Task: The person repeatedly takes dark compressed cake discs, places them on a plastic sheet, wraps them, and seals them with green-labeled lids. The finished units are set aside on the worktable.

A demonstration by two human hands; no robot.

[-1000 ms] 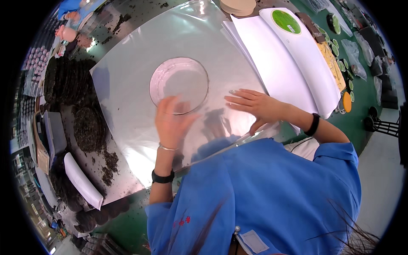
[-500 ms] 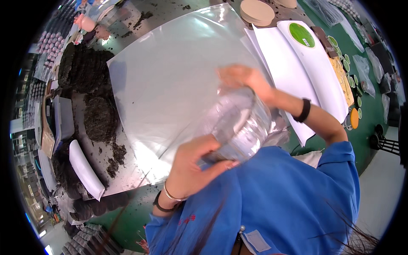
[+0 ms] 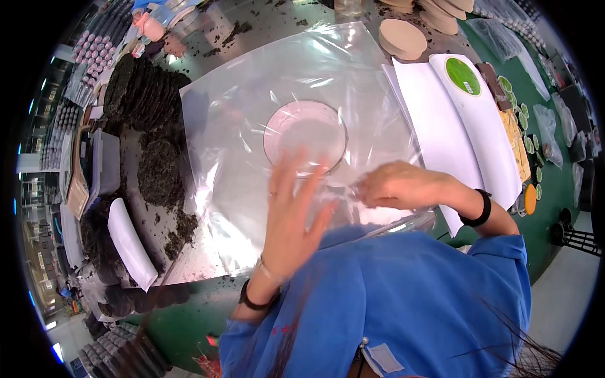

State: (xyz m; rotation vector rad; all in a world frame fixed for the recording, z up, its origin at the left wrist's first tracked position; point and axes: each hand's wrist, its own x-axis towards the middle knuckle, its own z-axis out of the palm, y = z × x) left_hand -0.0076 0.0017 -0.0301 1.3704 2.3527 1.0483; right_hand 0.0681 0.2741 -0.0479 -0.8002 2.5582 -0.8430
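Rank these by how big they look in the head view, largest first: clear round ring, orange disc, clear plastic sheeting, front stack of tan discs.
1. Clear plastic sheeting
2. Clear round ring
3. Front stack of tan discs
4. Orange disc

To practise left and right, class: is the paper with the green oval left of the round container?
No, the paper lies to the right of the round container.

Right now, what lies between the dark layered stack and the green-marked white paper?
Clear plastic sheeting and a round transparent ring; the head view shows both.
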